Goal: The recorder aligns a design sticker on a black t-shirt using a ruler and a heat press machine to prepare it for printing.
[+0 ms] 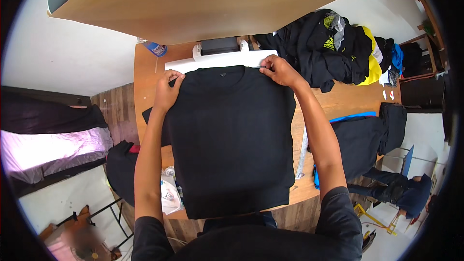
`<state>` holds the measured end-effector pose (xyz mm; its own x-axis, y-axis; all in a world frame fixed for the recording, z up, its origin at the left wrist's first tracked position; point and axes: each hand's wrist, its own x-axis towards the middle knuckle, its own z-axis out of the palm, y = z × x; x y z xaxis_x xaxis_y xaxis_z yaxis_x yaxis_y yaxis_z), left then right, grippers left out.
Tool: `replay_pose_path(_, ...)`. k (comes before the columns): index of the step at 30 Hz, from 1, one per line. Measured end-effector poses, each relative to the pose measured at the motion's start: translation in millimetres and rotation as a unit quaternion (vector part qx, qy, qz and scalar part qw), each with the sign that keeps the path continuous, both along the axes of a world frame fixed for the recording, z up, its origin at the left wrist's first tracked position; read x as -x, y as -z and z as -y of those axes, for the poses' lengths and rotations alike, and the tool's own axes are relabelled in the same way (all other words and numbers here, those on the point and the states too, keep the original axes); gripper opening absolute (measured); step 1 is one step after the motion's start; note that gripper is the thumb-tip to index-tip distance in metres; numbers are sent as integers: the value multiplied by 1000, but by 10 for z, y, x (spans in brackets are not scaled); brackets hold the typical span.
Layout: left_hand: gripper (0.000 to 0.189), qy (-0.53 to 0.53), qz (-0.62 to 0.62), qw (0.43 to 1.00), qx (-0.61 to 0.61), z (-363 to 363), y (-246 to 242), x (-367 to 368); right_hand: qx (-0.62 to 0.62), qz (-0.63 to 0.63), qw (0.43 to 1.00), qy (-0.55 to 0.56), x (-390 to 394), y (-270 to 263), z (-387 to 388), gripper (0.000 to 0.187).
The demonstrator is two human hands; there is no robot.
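A black T-shirt (233, 134) lies spread front of me on a wooden table (362, 98), its round neckline at the far end and its lower edge near my body. My left hand (170, 87) pinches the cloth at the left shoulder between thumb and fingers. At the right shoulder, my right hand (279, 70) pinches the cloth in the same way. Just beyond the neckline lies a white roll or sheet (221, 59), partly under the shirt and beside my right fingers. Other dark cloth sticks out beneath the shirt on the left.
A large brown panel (217, 3) overhangs the far side. Piled garments (319, 50) lie far right, with folded dark cloth (357, 145) nearer. A clear ruler (301, 156) lies right of the shirt, a blue-labelled container (156, 48) far left. Another person (409, 192) stands at right.
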<state>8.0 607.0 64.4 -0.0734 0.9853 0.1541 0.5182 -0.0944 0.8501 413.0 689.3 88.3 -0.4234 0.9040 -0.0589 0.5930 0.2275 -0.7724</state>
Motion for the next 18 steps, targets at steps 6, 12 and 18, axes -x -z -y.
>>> replay_pose_path(6, 12, -18, -4, 1000, 13, 5, 70, -36, -58, 46, 996, -41, -37, 19, 2, 16)
replay_pose_path(12, 13, -30, -79, 995, -50, 56, 58, -124, -1, 9, 1000, -13, -6, -96, 74, 17)
replay_pose_path(18, 13, -42, -104, 990, -85, 55, 79, -205, 36, 15, 999, -13, 9, 0, 64, 15)
